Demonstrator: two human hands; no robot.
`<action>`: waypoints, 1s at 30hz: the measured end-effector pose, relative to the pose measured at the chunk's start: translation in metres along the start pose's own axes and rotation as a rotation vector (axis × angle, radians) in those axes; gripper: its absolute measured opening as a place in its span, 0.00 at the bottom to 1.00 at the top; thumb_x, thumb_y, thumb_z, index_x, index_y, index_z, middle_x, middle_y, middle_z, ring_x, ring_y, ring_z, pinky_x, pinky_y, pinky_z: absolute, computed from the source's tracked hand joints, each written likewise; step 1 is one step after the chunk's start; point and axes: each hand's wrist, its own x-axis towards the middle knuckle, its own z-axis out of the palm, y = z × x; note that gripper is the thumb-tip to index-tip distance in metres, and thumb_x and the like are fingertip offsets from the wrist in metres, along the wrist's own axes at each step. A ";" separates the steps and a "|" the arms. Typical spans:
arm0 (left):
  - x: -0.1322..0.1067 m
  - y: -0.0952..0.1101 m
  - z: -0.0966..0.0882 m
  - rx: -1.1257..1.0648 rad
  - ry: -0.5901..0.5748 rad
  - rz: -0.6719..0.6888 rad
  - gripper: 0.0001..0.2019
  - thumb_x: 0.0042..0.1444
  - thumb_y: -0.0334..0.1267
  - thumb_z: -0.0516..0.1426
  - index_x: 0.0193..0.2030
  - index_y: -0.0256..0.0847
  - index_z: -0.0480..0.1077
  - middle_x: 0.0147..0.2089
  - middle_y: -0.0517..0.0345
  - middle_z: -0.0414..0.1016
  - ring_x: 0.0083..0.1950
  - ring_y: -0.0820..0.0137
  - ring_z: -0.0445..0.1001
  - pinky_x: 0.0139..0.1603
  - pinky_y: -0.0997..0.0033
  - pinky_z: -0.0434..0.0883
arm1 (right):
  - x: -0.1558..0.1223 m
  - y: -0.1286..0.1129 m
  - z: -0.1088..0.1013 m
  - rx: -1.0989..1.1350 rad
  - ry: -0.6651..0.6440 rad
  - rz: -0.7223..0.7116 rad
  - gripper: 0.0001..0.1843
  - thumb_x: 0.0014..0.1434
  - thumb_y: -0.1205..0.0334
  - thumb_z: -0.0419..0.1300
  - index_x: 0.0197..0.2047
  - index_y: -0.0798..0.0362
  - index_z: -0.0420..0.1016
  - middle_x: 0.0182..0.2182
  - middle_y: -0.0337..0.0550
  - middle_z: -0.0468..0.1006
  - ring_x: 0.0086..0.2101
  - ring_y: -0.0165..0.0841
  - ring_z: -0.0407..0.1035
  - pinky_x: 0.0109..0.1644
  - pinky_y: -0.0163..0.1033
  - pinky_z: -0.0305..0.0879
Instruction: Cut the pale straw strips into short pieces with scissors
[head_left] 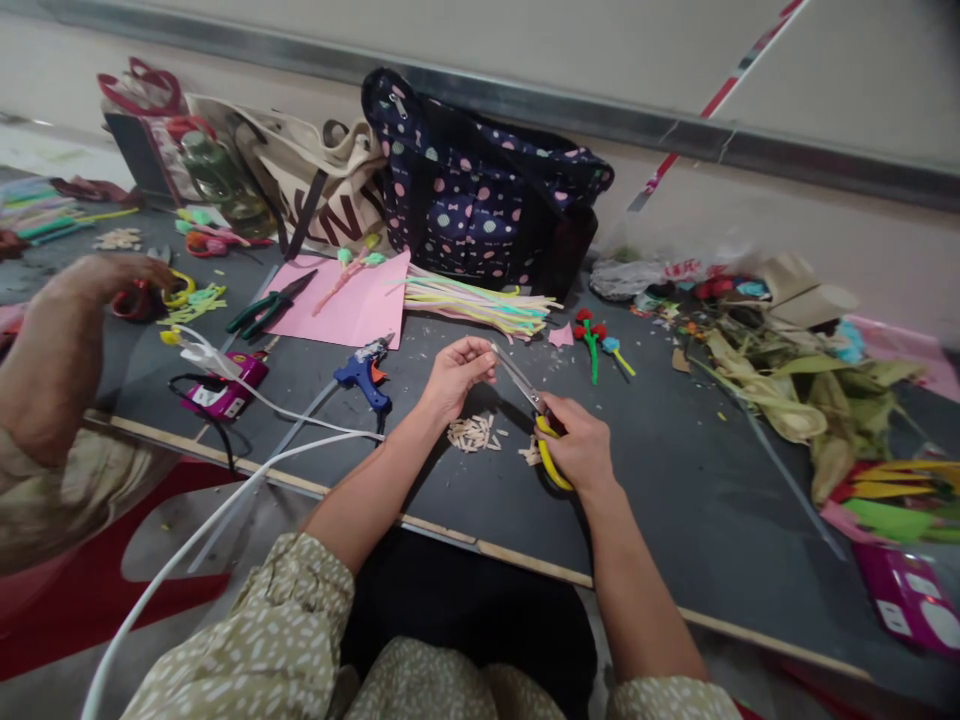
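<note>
My right hand [579,440] is closed round the yellow handles of a pair of scissors [517,376], whose blades point up and left. At the blade tips, the fingers of my left hand [459,374] are pinched together; what they hold is too small to make out. Below the hands lies a small pile of short pale wooden pieces [472,433] on the dark table. A smaller group of similar pieces [531,455] lies beside the scissor handles. Left of my left forearm rests a blue glue gun [365,375].
Behind are a pink sheet [337,310], dark pliers [270,303], pipe cleaners [480,303], pipe-cleaner flowers [591,340] and a patterned bag [480,190]. Dried husks [787,390] lie right. A white cable [285,455] crosses left, near a purple power strip [229,385] and another person's arm [52,340].
</note>
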 end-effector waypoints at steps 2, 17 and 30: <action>0.000 0.000 0.000 0.003 0.001 0.000 0.16 0.39 0.40 0.70 0.32 0.37 0.71 0.25 0.64 0.71 0.25 0.79 0.70 0.29 0.76 0.72 | 0.000 -0.001 0.000 0.009 0.007 -0.001 0.20 0.52 0.65 0.56 0.49 0.50 0.75 0.34 0.39 0.77 0.32 0.29 0.71 0.38 0.33 0.66; 0.001 0.000 -0.001 0.040 0.014 -0.011 0.17 0.40 0.41 0.69 0.33 0.36 0.72 0.30 0.59 0.76 0.25 0.79 0.70 0.30 0.76 0.72 | 0.001 0.001 0.000 0.019 0.034 0.068 0.19 0.51 0.64 0.55 0.48 0.49 0.74 0.34 0.40 0.77 0.32 0.31 0.71 0.37 0.35 0.66; 0.001 0.004 0.000 -0.049 0.067 -0.013 0.18 0.40 0.40 0.69 0.36 0.37 0.72 0.30 0.61 0.76 0.26 0.80 0.71 0.30 0.79 0.71 | 0.001 0.003 0.000 -0.074 0.021 0.055 0.22 0.50 0.64 0.57 0.51 0.47 0.72 0.37 0.40 0.76 0.36 0.32 0.71 0.37 0.35 0.65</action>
